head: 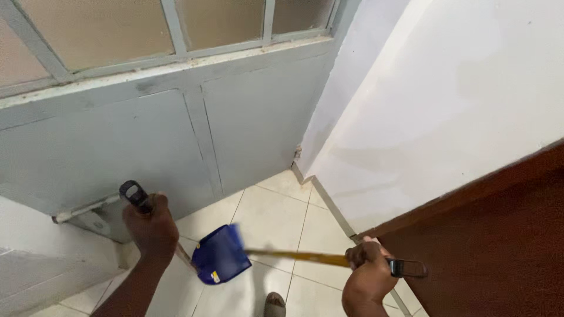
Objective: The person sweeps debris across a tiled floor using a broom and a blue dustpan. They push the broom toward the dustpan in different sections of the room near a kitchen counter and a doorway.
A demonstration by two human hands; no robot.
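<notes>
Sweeping appears to be in hand: the left hand is gripping the black-capped handle of one blue dustpan, held tilted above the tiled floor. The right hand is clutching one yellow broomstick (head blurred behind the pan). Next, the pan probably needs lowering flat.

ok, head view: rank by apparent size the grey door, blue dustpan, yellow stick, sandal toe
1. grey door
2. blue dustpan
3. yellow stick, long but thin, so close to the dustpan; unsure
4. sandal toe, cut off by the frame
</notes>
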